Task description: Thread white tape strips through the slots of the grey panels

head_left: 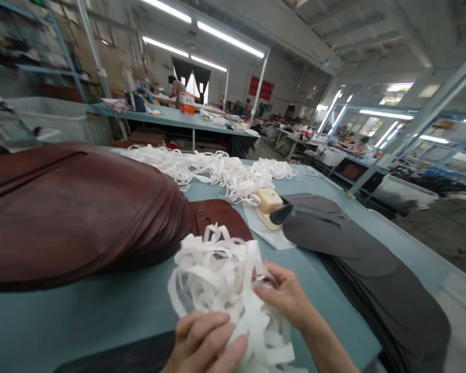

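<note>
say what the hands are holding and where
A bunch of white strips: the left hand at its lower part, the right hand at its right side.

The left hand (202, 342) and right hand (283, 295) clutch a tangled bunch of white strips (217, 290) between a stack of reddish-brown leather panels (77, 217) and a stack of dark grey panels (357, 254).

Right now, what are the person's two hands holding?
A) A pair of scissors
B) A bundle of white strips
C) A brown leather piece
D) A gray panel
B: the left hand and the right hand both grasp the bundle of white strips.
</note>
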A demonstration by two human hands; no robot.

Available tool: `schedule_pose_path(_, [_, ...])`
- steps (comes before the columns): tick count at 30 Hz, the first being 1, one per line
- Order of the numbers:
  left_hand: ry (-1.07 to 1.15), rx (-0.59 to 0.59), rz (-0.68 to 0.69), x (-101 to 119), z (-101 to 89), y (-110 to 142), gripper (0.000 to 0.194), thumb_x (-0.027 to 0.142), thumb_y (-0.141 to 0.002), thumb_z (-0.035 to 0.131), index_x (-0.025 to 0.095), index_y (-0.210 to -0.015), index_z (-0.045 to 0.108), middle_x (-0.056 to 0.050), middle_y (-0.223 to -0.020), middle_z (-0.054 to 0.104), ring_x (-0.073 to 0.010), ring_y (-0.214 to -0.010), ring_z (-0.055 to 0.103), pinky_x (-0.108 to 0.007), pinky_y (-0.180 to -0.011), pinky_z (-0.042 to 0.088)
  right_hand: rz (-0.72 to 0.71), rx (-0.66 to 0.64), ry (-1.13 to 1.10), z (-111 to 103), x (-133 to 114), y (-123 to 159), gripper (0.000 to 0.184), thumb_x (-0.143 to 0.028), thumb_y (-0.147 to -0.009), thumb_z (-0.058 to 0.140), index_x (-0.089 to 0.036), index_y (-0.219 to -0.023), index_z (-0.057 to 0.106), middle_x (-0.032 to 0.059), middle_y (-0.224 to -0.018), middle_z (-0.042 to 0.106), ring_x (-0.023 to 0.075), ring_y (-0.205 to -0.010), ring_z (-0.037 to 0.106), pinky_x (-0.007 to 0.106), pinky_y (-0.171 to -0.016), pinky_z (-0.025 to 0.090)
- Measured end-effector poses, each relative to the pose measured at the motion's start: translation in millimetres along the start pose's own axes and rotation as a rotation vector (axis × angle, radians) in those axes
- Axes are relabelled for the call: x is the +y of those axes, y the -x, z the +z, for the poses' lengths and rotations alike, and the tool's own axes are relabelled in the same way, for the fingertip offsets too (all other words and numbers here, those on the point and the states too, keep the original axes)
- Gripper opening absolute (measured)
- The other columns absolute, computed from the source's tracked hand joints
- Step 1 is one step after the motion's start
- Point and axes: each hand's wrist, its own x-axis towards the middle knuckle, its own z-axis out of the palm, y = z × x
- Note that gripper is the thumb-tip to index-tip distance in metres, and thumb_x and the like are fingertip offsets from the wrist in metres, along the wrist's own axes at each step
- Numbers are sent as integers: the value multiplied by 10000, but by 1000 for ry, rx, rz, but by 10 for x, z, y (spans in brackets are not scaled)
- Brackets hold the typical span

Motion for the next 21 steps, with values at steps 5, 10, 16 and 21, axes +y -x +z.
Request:
schedule_pose_path(5, [33, -197, -64, 295, 33, -102, 417, 106, -800, 599, 244, -1189, 540, -72, -1230, 589, -233, -1222, 455, -407, -1032, 312, -352, 313, 410, -387, -332, 412, 67, -224, -804, 637, -204, -844, 687, 48, -942, 617, 171, -866, 573, 269, -749, 431])
schedule_pose_path(10, [-95, -362, -287, 377, -116, 249, 505, 222, -810, 605, 252, -1290, 452, -109, -1301, 530, -271, -1247, 427, -443, -1019, 296, -349, 461, 969, -662, -183, 481, 156, -230, -821, 583, -206, -955, 661, 74, -1014, 638, 223, -977, 541, 360, -854, 395])
schedule_pose_path(16, [-336, -539, -652, -7, -648, 1206, 457, 366, -816, 526, 193, -1236, 477, -107, -1113, 637, -287, -1042, 558, -451, -907, 348, -224, 699, 1272, -663, 282, 672, 354, -221, -804, 554, -179, -1155, 579, 121, -1183, 580, 273, -1089, 485, 430, -897, 372])
schedule_pose_path(21, [-176, -480, -662, -70, -502, 916, 294, 381, -851, 518, 238, -1107, 543, -69, -1079, 626, -260, -1027, 555, -413, -885, 389, -345, 832, 1067, -497, 267, 795, 202, -199, -837, 495, -183, -986, 629, 91, -1016, 607, 227, -990, 521, 388, -886, 423])
